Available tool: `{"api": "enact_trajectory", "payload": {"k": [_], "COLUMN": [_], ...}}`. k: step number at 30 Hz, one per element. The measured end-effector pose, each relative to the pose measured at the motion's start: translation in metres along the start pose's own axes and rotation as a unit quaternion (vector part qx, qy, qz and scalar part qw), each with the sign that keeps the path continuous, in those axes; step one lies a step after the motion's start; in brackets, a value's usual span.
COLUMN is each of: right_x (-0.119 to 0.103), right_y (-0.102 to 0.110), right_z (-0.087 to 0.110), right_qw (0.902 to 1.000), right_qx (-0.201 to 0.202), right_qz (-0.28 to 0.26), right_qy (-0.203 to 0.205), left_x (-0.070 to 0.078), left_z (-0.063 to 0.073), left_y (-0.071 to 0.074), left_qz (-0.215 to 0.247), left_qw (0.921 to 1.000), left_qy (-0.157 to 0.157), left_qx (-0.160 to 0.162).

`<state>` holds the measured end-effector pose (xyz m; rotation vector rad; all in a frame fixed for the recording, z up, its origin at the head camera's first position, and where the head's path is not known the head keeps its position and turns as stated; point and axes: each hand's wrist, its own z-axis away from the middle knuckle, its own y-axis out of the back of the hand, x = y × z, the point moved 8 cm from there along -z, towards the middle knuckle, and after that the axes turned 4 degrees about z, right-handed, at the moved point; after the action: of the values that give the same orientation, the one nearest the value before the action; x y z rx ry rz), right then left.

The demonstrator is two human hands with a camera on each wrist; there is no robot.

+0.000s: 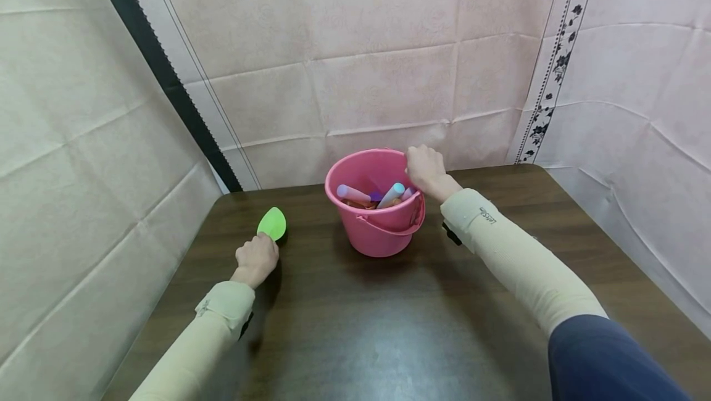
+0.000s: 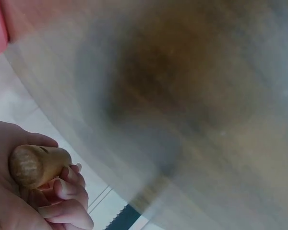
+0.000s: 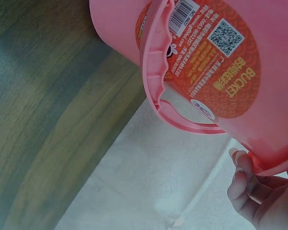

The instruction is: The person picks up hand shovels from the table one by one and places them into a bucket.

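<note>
My left hand (image 1: 257,260) grips a small garden trowel by its wooden handle (image 2: 43,165), whose butt end shows in the left wrist view. The trowel's bright green blade (image 1: 272,224) points away over the left part of the table. Toward the table's far edge is a pink bucket (image 1: 373,237), and my right hand (image 1: 426,171) pinches its rim on the right side. Inside lie pastel tubes (image 1: 353,194) and a purple piece, partly hidden by the bucket wall. The bucket's handle (image 3: 156,72) hangs down its side beside a red label (image 3: 221,62).
The dark wooden table (image 1: 333,327) runs up to a pale cloth wall (image 1: 378,92) just behind the bucket. More cloth hangs along the left and right sides, with a dark strip (image 1: 172,86) at the left corner.
</note>
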<state>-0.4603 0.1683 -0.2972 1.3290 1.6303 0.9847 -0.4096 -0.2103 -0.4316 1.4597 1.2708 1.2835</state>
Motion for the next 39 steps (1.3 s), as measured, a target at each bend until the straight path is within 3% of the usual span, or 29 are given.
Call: {"api": "enact_trajectory", "payload": {"k": [39], "right_x": [0.002], "right_y": [-0.001], "right_z": [-0.001], "right_qw": [0.9999], "right_qx": [-0.004], "right_qz": [-0.01], "right_qy": [-0.003], "left_x": [0.025], "left_z": [-0.017], "left_y": [0.074], "left_qz": [-0.011], "left_qw": [0.9989], "left_qy": [-0.02], "left_qx": [0.04]}}
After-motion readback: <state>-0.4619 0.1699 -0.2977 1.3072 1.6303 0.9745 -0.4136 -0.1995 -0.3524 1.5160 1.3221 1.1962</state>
